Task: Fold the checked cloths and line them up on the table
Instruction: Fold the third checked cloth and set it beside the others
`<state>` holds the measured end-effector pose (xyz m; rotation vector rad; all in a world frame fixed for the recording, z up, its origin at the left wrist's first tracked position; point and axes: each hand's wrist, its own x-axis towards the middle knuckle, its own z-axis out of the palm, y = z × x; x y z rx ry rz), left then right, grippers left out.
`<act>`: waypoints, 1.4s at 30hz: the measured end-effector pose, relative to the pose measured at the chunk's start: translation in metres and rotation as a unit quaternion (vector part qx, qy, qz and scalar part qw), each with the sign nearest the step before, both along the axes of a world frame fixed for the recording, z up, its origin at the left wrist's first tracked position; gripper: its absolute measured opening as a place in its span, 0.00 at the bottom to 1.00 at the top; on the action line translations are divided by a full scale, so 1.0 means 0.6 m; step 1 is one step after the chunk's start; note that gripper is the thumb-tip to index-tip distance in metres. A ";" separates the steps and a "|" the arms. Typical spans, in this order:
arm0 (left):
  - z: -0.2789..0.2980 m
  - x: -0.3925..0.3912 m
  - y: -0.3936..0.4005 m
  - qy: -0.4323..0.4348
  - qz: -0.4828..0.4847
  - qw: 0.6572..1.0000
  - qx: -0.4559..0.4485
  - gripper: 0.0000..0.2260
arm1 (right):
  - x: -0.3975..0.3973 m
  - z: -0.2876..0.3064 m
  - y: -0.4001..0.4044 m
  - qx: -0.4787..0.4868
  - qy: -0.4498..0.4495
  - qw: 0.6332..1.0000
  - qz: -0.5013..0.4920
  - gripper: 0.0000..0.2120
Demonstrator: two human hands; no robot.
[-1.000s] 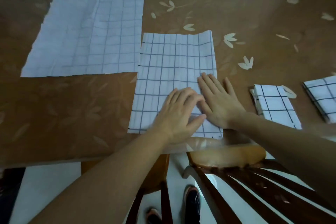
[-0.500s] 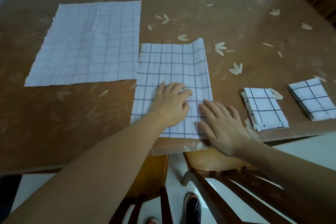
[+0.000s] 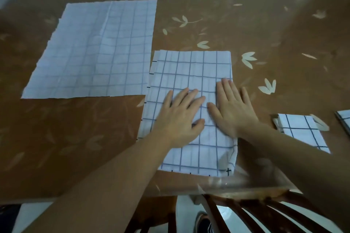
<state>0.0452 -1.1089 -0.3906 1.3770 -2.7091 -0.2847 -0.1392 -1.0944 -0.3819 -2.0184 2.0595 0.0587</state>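
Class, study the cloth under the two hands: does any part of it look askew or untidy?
Yes. The half-folded cloth has its near right corner turned under and creased, and along its left edge the layers sit slightly offset. Both hands, left and right, press flat on it.

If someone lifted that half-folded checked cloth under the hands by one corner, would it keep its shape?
Probably not. The half-folded checked cloth looks thin and limp: it lies flat and its near right corner curls. Its layers would likely fall open. On the glossy table it might also slide when pushed.
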 end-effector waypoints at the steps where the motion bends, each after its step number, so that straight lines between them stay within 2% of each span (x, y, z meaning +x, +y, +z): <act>1: -0.002 0.001 0.000 0.005 0.001 1.000 -0.004 0.29 | -0.010 -0.001 -0.024 0.001 0.002 1.000 0.001 0.35; 9: -0.004 0.000 -0.005 0.004 0.003 1.000 -0.001 0.29 | -0.070 -0.002 -0.170 0.008 0.009 1.000 -0.007 0.36; 18: 0.002 0.002 -0.001 -0.028 0.017 0.998 0.050 0.28 | -0.044 0.014 -0.009 -0.001 0.006 0.994 0.105 0.38; 26: -0.003 0.016 -0.001 -0.046 0.041 0.997 0.045 0.27 | -0.041 0.012 -0.010 0.005 0.008 0.994 0.109 0.38; 34: -0.012 0.017 0.001 -0.045 0.047 0.998 0.020 0.29 | -0.012 0.012 -0.036 -0.001 -0.009 0.998 0.067 0.37; 42: -0.024 0.020 0.000 -0.030 0.043 0.998 -0.016 0.30 | -0.046 0.005 -0.168 0.005 -0.007 1.000 0.010 0.37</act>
